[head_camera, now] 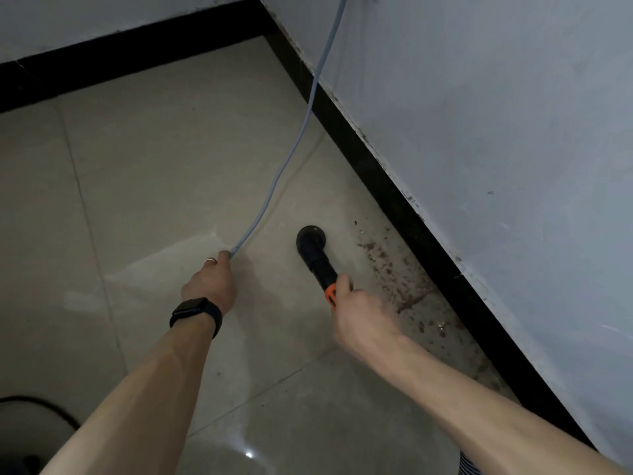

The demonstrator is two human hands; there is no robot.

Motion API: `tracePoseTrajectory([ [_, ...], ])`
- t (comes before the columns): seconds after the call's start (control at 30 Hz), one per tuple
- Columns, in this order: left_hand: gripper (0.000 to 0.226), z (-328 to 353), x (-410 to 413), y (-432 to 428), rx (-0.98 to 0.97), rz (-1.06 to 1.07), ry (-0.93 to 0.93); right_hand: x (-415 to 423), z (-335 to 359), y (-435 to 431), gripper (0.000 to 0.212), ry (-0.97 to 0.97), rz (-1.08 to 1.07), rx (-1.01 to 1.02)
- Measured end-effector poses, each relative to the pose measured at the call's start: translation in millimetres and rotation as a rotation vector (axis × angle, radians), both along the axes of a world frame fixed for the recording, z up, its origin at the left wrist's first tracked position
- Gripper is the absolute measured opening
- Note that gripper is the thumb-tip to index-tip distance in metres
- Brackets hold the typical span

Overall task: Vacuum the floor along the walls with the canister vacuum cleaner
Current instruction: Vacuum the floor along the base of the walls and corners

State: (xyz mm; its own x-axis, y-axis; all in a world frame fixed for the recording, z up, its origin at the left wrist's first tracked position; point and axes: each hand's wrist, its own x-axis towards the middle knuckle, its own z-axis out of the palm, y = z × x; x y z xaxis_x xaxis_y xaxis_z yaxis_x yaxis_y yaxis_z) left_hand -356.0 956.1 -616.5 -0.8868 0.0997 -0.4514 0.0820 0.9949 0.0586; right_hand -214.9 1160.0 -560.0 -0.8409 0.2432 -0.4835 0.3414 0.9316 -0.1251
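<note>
My right hand (pixel 359 311) grips the black vacuum nozzle (pixel 313 250) at its orange collar, the round mouth set on the beige tiled floor (pixel 164 166). Brown crumbs and dirt (pixel 390 269) lie scattered just right of the nozzle, along the black skirting (pixel 383 173) of the right wall. My left hand (pixel 212 281), with a ring and a black watch on the wrist, holds a grey cable (pixel 291 149) lifted off the floor. That cable runs up to the top of the right wall.
A second wall with black skirting (pixel 130 53) closes the far side, meeting the right wall in a corner at the top. A black hose or cord (pixel 41 406) curves at the bottom left edge.
</note>
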Motion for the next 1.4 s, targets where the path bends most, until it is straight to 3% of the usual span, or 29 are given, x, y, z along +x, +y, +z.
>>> tracePoseTrajectory([
  [0.4,0.042,0,12,8,0.004,-0.015,0.007,17,-1,-18,0.044,0.054,0.151,0.088],
  [1.27,0.042,1,19,22,0.023,-0.025,0.014,-3,0,45,0.047,0.075,-0.167,0.087],
  [1.4,0.057,-4,17,18,0.045,-0.007,0.040,-11,1,56,0.049,0.064,-0.228,0.070],
])
